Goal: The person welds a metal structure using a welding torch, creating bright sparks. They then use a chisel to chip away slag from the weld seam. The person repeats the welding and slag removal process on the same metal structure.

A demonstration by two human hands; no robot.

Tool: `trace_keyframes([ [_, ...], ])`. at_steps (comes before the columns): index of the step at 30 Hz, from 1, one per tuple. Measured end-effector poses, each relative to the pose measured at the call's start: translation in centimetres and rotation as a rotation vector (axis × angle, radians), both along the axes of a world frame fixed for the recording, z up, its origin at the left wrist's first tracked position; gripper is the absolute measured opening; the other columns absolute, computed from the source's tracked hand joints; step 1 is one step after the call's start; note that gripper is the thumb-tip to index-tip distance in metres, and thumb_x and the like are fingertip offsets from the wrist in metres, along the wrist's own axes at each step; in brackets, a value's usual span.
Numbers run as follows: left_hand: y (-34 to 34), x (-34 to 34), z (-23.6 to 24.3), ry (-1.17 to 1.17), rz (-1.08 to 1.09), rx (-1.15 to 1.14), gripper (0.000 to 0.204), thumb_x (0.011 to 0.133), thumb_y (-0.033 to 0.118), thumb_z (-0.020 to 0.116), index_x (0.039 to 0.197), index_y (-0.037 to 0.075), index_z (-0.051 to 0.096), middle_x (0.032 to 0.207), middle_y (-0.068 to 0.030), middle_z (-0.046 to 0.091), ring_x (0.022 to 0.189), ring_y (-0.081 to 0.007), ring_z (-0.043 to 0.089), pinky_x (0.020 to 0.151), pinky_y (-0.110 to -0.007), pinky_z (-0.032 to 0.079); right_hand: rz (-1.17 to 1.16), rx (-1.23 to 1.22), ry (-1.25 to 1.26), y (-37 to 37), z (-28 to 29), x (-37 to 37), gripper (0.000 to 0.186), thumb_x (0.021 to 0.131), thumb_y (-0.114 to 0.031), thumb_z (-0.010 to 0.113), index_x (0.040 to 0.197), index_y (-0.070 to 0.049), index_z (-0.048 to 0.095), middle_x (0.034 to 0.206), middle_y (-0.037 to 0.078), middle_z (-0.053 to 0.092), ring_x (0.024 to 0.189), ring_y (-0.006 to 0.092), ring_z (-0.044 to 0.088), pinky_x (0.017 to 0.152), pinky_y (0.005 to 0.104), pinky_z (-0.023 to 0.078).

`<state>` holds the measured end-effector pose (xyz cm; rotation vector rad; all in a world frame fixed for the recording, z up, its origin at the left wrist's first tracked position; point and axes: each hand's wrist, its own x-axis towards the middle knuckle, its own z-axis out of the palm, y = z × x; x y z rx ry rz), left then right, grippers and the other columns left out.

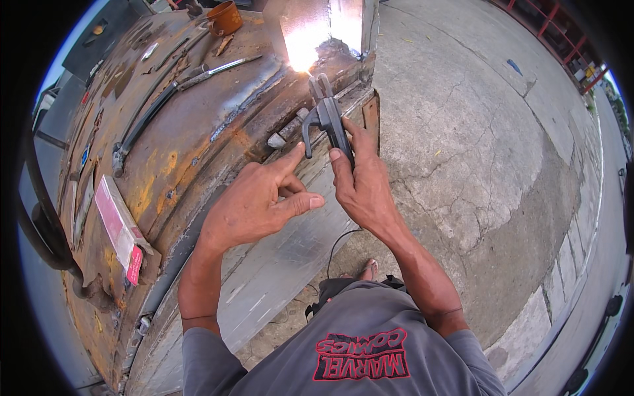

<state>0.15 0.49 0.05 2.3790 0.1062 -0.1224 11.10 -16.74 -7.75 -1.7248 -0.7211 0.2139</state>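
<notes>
My right hand (pixel 366 188) is wrapped round the black handle of a welding electrode holder (pixel 330 119). Its jaws point away from me, up to a bright white welding arc (pixel 302 61) at the foot of an upright metal piece (pixel 290 30). Glare hides the electrode's tip and the joint. My left hand (pixel 254 201) is open just left of the holder. Its index finger stretches to the end of the holder's lever; whether it touches, I cannot tell. The thumb sticks out, and the other fingers are partly bent. Beneath both hands runs the edge of a rusty metal surface (pixel 191 132).
On the rusty surface lie a hammer (pixel 148 119), a red-and-white carton (pixel 117 218) and several metal scraps. An orange-brown container (pixel 225 18) stands at the far side. Cracked concrete floor (pixel 462 132) stretches to the right. A thin black cable (pixel 332 249) hangs near my foot.
</notes>
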Motion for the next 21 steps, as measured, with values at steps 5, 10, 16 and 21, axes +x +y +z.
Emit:
trace_keyframes([
  [5, 0.0, 0.2, -0.1, -0.022, -0.030, 0.005, 0.096, 0.095, 0.046, 0.082, 0.153, -0.020, 0.043, 0.096, -0.0228, 0.080, 0.083, -0.0334, 0.078, 0.079, -0.041, 0.058, -0.025, 0.011, -0.046, -0.1, -0.7, 0.1, 0.050, 0.110, -0.012, 0.054, 0.154, 0.007, 0.039, 0.113, 0.034, 0.068, 0.097, 0.0437, 0.073, 0.086, 0.0520, 0.054],
  [10, 0.6, 0.1, -0.4, 0.013, -0.034, 0.102, 0.096, 0.095, 0.047, 0.081, 0.154, -0.019, 0.043, 0.097, -0.0223, 0.080, 0.083, -0.0331, 0.079, 0.080, -0.041, 0.059, 0.008, 0.014, -0.011, 0.0, -0.3, 0.1, 0.050, 0.110, -0.012, 0.054, 0.154, 0.007, 0.039, 0.111, 0.034, 0.068, 0.096, 0.0430, 0.073, 0.085, 0.0522, 0.054],
  [16, -0.1, 0.2, 0.1, 0.035, 0.011, 0.006, 0.098, 0.094, 0.049, 0.082, 0.156, -0.016, 0.042, 0.096, -0.0198, 0.081, 0.083, -0.0296, 0.079, 0.081, -0.040, 0.059, -0.001, -0.021, 0.011, 0.0, -0.1, 0.2, 0.048, 0.110, -0.013, 0.053, 0.153, 0.006, 0.040, 0.111, 0.033, 0.068, 0.096, 0.0426, 0.073, 0.084, 0.0523, 0.054],
  [21, -0.1, 0.4, 0.6, 0.095, 0.032, 0.035, 0.104, 0.090, 0.053, 0.084, 0.159, -0.013, 0.042, 0.097, -0.0184, 0.082, 0.088, -0.0258, 0.080, 0.087, -0.039, 0.061, -0.005, 0.000, -0.007, 0.2, -0.7, 0.3, 0.049, 0.110, -0.013, 0.053, 0.155, 0.003, 0.039, 0.114, 0.034, 0.068, 0.098, 0.0433, 0.073, 0.086, 0.0540, 0.054],
])
